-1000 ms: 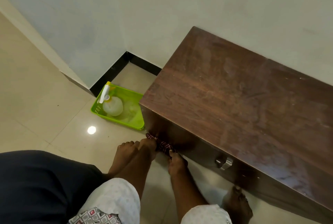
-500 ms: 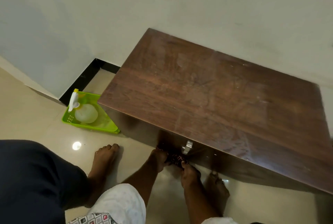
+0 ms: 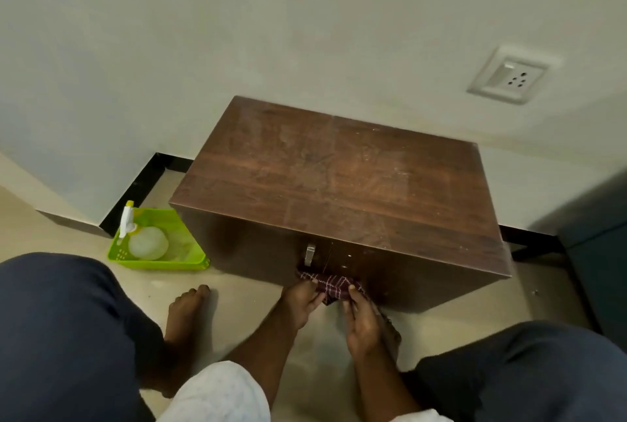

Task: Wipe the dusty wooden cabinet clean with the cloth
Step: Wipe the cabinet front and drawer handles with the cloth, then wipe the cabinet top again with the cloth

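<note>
1. Left hand [image 3: 303, 299] and right hand [image 3: 362, 321] both pinch the checked cloth [image 3: 330, 285]; fingers closed on its edges.
2. Cloth lies against the wooden cabinet [image 3: 336, 184] front, low, below the metal handle [image 3: 309, 253].

Low dark-brown wooden cabinet [image 3: 339, 184] against the far wall, top dusty and speckled. Dark red checked cloth [image 3: 330, 286], bunched, pressed on the near front face, low, near the middle.

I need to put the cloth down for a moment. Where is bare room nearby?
The cabinet top is bare throughout. Floor between the green basket and the left foot is free. It is crowded by the cabinet's front, where both hands hold the cloth.
</note>
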